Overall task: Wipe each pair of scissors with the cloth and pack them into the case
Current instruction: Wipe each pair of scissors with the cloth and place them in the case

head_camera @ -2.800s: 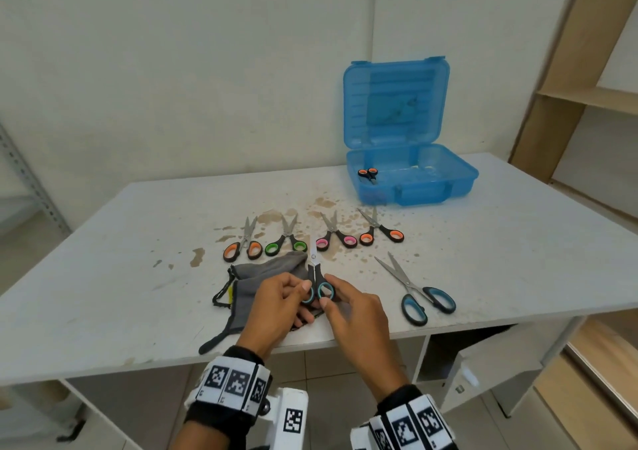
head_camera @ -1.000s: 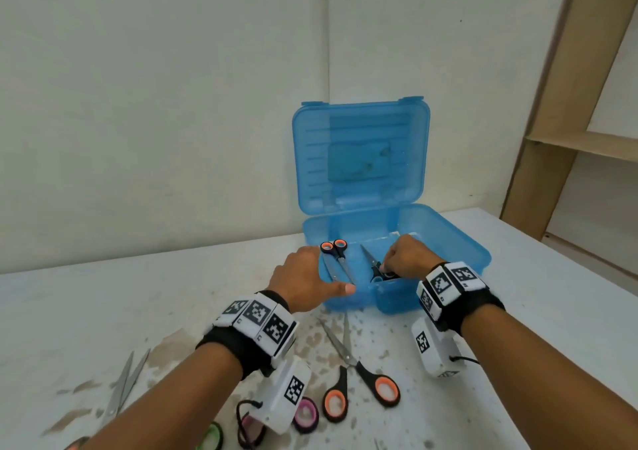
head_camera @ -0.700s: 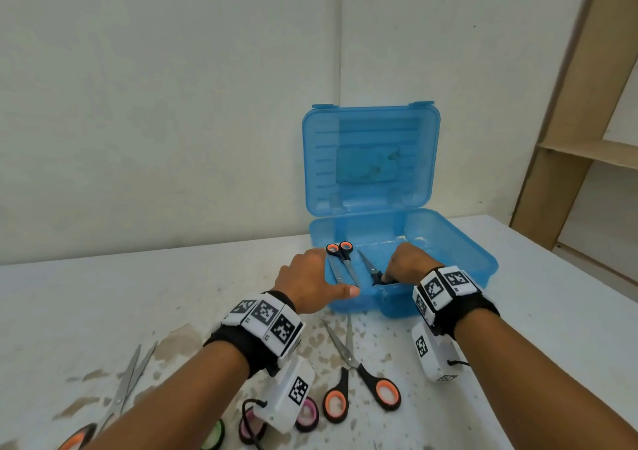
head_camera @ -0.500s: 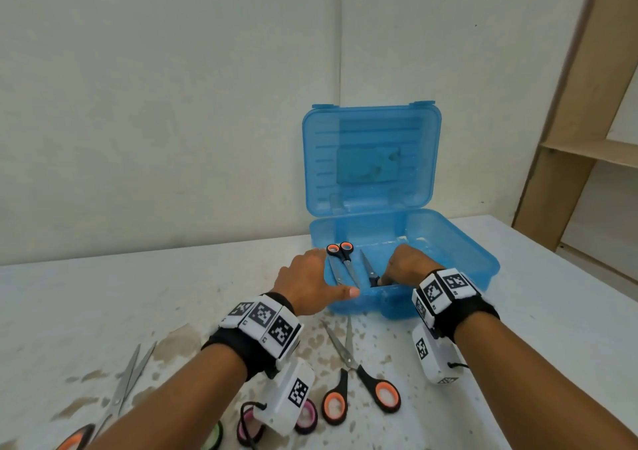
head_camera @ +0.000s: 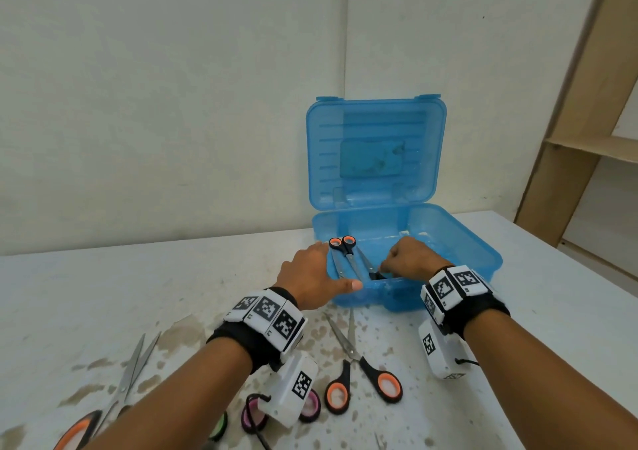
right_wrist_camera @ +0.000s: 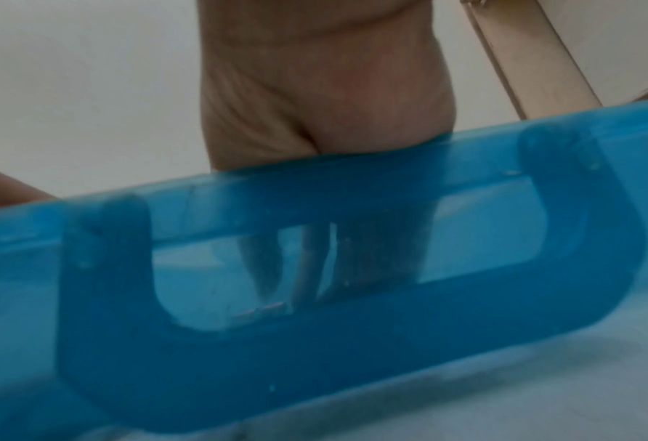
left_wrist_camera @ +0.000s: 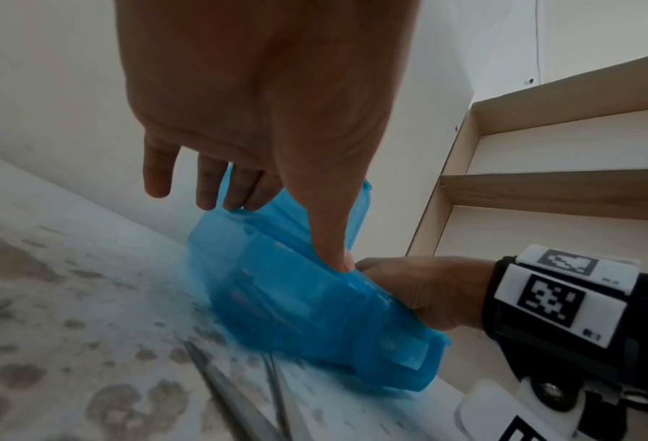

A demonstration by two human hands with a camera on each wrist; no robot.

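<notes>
The blue case (head_camera: 448, 242) stands open on the table, lid upright. Orange-handled scissors (head_camera: 343, 253) lie inside near its left wall. My left hand (head_camera: 310, 273) holds the case's front left corner, fingers over the side wall and thumb (left_wrist_camera: 333, 250) on the front rim. My right hand (head_camera: 411, 259) is inside the case, fingers curled on small black-handled scissors (head_camera: 371, 270) whose blades point away from me. In the right wrist view the case's front wall and handle (right_wrist_camera: 352, 343) hide the fingers of my right hand (right_wrist_camera: 322, 89). The cloth is out of view.
On the stained table (head_camera: 138, 294) before the case lie orange-handled scissors (head_camera: 359, 370). Pink rings (head_camera: 253, 415), a green ring (head_camera: 219, 427) and another orange-handled pair (head_camera: 114, 394) lie further left, partly hidden by my left arm. A wooden shelf (head_camera: 569, 139) stands at the right.
I carried the small scissors from the cloth to the case. Over the last second my right hand has sunk lower inside it, while my left hand has stayed on the corner.
</notes>
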